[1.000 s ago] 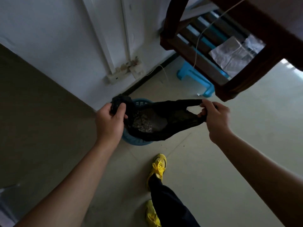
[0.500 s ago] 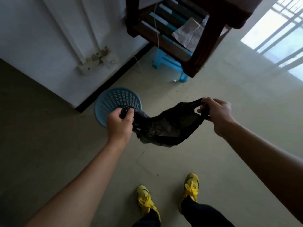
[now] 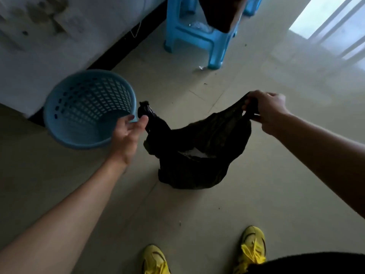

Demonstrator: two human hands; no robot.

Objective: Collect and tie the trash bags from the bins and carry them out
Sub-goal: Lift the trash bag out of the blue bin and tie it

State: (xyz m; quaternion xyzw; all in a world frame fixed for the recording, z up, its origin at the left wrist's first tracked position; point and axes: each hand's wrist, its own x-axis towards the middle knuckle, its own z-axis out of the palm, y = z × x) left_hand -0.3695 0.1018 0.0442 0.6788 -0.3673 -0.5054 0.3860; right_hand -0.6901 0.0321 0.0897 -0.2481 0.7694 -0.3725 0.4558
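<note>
A black trash bag (image 3: 199,155) with scraps inside sags low over the tiled floor in the middle of the view. My right hand (image 3: 268,111) grips the bag's right handle and holds it up. My left hand (image 3: 128,133) is beside the left handle with its fingers spread and relaxed; the thumb touches or nearly touches the handle, which stands up next to it. The light blue perforated bin (image 3: 65,135) stands at the left against the wall, with no bag in it.
A blue plastic stool (image 3: 197,38) and a dark wooden furniture leg (image 3: 221,14) stand beyond the bag. A white wall with a black skirting runs along the upper left. My yellow shoes (image 3: 252,246) are at the bottom. Bright window bars show at the upper right.
The bag came up out of the bin and moved right and down toward the floor. My left hand has loosened its grip on the left handle. The view swung toward the floor.
</note>
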